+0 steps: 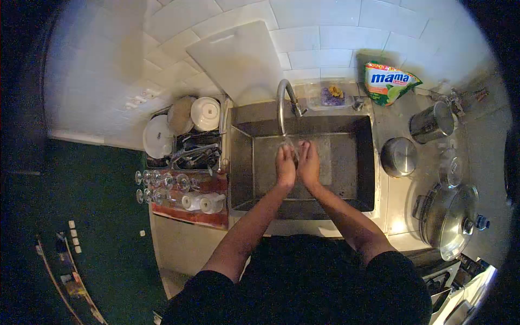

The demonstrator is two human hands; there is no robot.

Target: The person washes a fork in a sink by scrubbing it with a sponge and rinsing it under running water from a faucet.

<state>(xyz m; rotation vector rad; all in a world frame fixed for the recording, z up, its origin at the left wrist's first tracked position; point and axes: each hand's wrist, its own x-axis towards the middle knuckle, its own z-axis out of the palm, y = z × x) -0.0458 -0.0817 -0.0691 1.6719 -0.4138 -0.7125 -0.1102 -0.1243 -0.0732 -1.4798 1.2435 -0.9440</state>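
My left hand (286,165) is over the metal sink (346,187), right below the spout of the curved faucet (281,105). Its fingers curl around something clear and shiny, too small and blurred to name. Close beside it, palm turned inward, is my right hand (309,162), its fingers stretched out toward the faucet. A narrow gap separates the two hands. Whether water runs over them is hard to make out. On the sink's back ledge, a clear tray (319,100) holds a purple sponge (330,97) and a yellowish scrubber (336,91).
Left of the sink are a dish rack (197,154) with plates and cutlery, and several stemmed glasses (169,180) on a red mat (216,218). At right stand a steel bowl (399,157), a steel pot (431,122), a lidded pan (455,222) and a detergent bag (389,83).
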